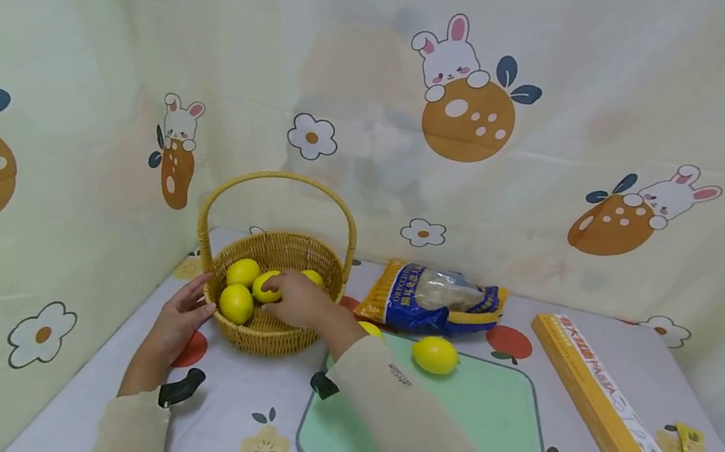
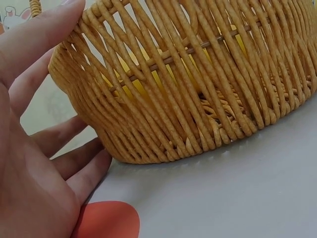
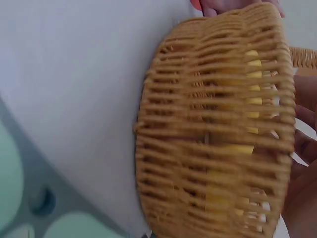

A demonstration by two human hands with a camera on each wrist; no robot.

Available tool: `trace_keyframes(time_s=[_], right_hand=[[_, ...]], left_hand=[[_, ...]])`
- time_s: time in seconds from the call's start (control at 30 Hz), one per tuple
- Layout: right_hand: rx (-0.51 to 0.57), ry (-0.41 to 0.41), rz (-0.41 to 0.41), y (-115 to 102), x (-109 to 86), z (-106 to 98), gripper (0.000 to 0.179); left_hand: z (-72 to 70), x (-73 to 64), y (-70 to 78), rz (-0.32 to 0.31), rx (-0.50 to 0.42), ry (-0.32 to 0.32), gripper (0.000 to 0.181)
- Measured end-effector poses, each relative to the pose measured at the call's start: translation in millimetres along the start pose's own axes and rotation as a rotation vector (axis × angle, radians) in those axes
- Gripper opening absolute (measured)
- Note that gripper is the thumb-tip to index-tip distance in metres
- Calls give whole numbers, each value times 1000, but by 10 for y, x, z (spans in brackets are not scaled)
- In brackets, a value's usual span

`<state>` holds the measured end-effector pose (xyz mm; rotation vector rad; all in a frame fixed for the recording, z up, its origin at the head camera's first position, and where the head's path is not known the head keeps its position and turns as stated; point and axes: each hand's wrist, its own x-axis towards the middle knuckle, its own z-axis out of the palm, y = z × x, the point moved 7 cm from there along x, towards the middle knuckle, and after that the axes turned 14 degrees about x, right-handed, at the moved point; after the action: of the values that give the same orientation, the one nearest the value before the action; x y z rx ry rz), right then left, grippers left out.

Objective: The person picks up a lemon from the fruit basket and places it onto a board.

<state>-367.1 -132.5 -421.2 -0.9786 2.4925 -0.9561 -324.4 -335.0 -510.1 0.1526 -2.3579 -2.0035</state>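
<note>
A wicker basket [image 1: 267, 342] with a tall arched handle holds several yellow lemons [image 1: 236, 304]. My right hand [image 1: 299, 302] reaches over its rim, with fingers bent round one lemon [image 1: 264, 286] inside. In the right wrist view, the woven wall [image 3: 218, 124] hides most of that hand. My left hand [image 1: 178, 315] touches the basket's left side. The left wrist view shows the thumb at the rim and the other fingers [image 2: 59, 131] extended against the outer wall. Another lemon [image 1: 434, 355] lies on the green cutting board [image 1: 475, 413], and one more [image 1: 371, 329] is partly behind my right forearm.
A blue and orange pasta bag [image 1: 432, 302] lies behind the board. To the right are a long orange pasta box [image 1: 606, 407] and a small yellow packet [image 1: 694, 445]. A printed curtain [image 1: 372, 84] hangs round the table's back and sides.
</note>
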Motion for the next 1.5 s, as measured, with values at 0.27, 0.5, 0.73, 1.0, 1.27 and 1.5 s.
trace_keyframes(time_s=[0.27, 0.5, 0.73, 1.0, 1.27, 1.5], right_hand=[[-6, -59, -12, -37, 122, 225, 45], [-41, -79, 16, -48, 215, 315, 57], [-36, -84, 26, -28, 261, 357, 68], [-42, -133, 16, -26, 282, 399, 62], [-26, -147, 25, -58, 249, 397, 54], [-33, -153, 34, -28, 266, 428, 53]], left_hand=[[27, -6, 2, 9, -2, 5, 67], [44, 24, 21, 22, -19, -3, 66], [51, 17, 17, 13, -8, 11, 65], [47, 5, 41, 2, 8, 20, 67], [34, 12, 45, -7, -17, 1, 67], [0, 8, -16, -8, -25, 22, 66]])
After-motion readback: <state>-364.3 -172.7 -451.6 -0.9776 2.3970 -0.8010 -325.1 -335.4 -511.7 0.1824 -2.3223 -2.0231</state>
